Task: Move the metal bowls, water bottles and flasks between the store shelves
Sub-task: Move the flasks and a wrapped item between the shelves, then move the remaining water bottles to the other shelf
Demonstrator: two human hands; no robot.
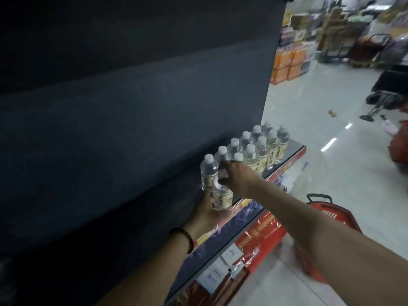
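Observation:
Several clear water bottles (256, 149) with white caps and pale labels stand in two rows on a dark shelf (293, 151). My left hand (207, 212) grips one bottle (221, 198) round its body at the near end of the rows, close to the shelf's front edge. My right hand (239, 176) reaches over from the right, and its fingers pinch the top of that same bottle. A dark bead bracelet sits on my left wrist.
A tall dark back panel (132, 107) fills the left. Under the shelf lie red packaged goods (260, 239). A red shopping basket (331, 215) stands on the white floor at the right. Orange drink packs (287, 65) and carts are farther down the aisle.

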